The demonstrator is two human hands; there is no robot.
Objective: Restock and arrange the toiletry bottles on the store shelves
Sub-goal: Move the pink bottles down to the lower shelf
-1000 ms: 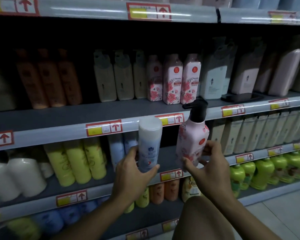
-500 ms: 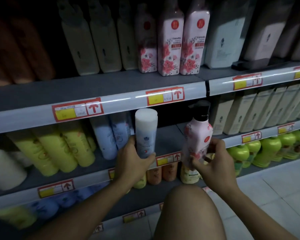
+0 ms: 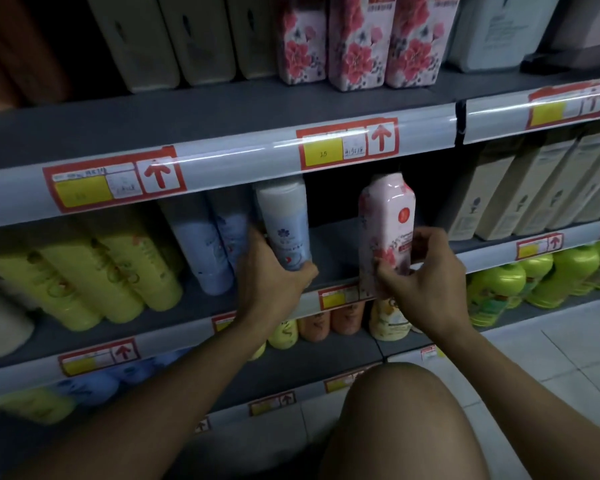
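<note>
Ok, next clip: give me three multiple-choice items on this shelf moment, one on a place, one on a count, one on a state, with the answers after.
1. Where is the pink floral bottle that the right hand holds?
A. On the floor
B. At the gap on the middle shelf, right of the pale blue bottle
C. On the top shelf

2. How many floral bottles stand in the front row on the shelf above?
A. One
B. Three
C. Six

3. What is the left hand doing?
A. Hanging idle
B. Pointing at a price tag
C. Gripping the pale blue bottle

Answers: 1 B, its base is at the shelf's front edge beside the blue one; 2 B, three sit side by side; 3 C, fingers and thumb wrap its lower part.
</note>
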